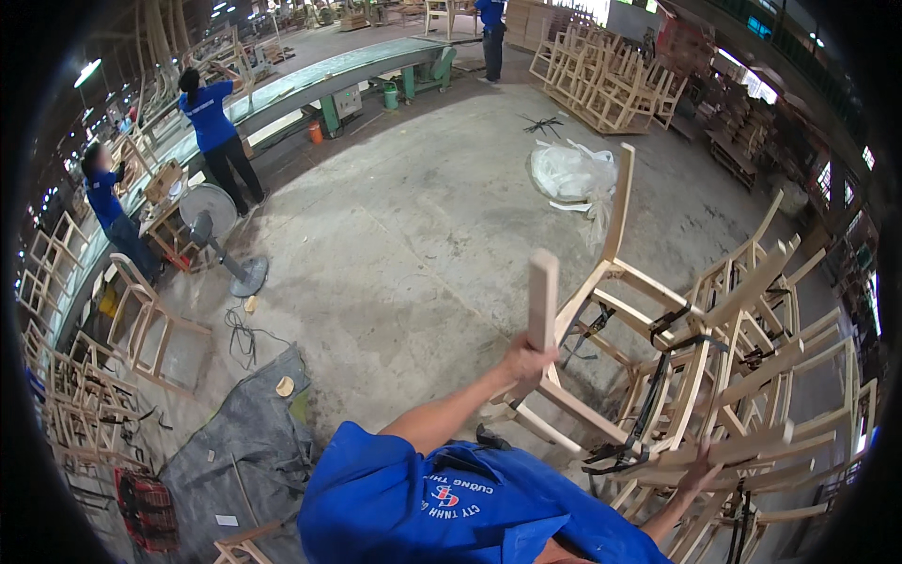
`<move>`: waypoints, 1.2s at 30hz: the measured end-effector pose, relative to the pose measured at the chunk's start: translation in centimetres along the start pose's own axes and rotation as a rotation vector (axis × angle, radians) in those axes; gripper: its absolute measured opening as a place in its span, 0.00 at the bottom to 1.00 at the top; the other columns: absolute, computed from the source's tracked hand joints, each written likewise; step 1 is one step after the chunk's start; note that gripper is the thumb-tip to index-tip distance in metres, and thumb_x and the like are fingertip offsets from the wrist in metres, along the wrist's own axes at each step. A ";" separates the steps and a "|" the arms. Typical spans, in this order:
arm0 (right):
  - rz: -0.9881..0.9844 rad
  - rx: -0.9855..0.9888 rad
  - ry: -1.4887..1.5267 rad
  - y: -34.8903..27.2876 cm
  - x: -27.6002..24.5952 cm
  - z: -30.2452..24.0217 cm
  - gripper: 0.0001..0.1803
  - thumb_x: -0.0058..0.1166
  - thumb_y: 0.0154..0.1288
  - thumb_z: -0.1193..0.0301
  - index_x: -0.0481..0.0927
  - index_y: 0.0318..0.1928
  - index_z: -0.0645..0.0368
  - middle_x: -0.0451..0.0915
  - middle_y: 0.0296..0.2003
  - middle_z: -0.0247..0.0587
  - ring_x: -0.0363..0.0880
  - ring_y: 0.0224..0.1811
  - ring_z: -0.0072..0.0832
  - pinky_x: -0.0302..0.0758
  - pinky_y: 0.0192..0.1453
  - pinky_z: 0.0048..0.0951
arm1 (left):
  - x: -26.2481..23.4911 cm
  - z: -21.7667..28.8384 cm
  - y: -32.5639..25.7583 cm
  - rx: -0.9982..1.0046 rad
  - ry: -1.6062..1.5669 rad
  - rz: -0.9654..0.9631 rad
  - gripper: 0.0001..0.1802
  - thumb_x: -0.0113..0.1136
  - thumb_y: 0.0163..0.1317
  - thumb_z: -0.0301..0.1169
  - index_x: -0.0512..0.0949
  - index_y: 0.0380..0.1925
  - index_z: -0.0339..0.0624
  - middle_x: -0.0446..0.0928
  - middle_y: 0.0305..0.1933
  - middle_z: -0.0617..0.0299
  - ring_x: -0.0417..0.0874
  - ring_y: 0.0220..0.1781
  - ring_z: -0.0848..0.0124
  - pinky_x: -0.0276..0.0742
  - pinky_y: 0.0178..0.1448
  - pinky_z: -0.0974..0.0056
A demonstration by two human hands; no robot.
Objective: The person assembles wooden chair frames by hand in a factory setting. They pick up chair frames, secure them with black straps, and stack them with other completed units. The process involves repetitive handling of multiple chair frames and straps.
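Far left: two co-workers in blue shirts [209,117] stand by a long surface [324,77]; a lone chair [155,324] is on the floor nearer the camera.
Fan and sheet: a grey pedestal fan [209,214] stands on the concrete, with a crumpled dark sheet [240,442] spread below it.
Work in hand: it looks like a two-handed steadying or shifting of a pale wooden chair frame [651,286]; a next move would call for a firm grip at both ends and care that nothing snags on its neighbours.
Left hand [529,362]: closed around the base of a blunt-ended post [542,301] that points up, fingers wrapped about the wood.
Chair frame: right of centre, tilted, its posts splaying outward, just in front of the person; black straps [658,390] run across its rails and joints.
Plastic wrap [573,172]: a pale heap on the floor beyond the frame, well apart from both hands.
Right hand [697,467]: against a lower post [747,448] on the right, seemingly curled under it; wood partly hides it, so how tightly it is closed I cannot tell.
Far right: more bare chair frames [827,414] crowd close beside the right hand.
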State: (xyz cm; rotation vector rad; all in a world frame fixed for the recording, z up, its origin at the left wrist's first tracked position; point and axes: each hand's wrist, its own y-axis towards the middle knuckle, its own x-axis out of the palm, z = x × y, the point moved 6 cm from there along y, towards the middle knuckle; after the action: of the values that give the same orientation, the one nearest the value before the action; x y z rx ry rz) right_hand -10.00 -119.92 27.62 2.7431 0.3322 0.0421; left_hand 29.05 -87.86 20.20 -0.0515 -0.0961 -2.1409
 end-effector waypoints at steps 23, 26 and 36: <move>-0.592 0.067 0.019 -9.4 37.3 -21.1 0.14 0.68 0.58 0.66 0.81 0.37 0.62 0.78 0.27 0.33 0.75 0.28 0.24 0.70 0.34 0.28 | -39.2 17.7 -9.2 0.172 -0.128 0.634 0.07 0.70 0.54 0.28 0.80 0.26 0.40 0.79 0.25 0.64 0.78 0.25 0.76 0.73 0.31 0.68; -0.730 0.127 -0.100 -12.9 42.3 -20.5 0.14 0.70 0.57 0.65 0.82 0.35 0.62 0.79 0.26 0.32 0.75 0.27 0.23 0.69 0.33 0.28 | -43.9 18.0 -15.6 0.136 -0.041 0.750 0.06 0.70 0.55 0.27 0.80 0.28 0.40 0.79 0.25 0.65 0.78 0.24 0.76 0.73 0.30 0.68; -1.264 0.069 0.073 -26.9 54.1 -20.8 0.23 0.73 0.58 0.56 0.81 0.43 0.60 0.83 0.33 0.35 0.79 0.34 0.23 0.75 0.39 0.29 | -52.5 14.2 -32.9 0.050 -0.103 1.100 0.13 0.71 0.60 0.31 0.79 0.41 0.39 0.78 0.29 0.64 0.79 0.28 0.74 0.74 0.32 0.68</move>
State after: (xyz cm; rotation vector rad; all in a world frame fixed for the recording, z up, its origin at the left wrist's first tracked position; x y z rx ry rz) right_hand 34.98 -75.38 36.18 2.1020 1.9748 -0.2029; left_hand 29.75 -24.89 28.85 -0.1469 -0.1399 -1.0362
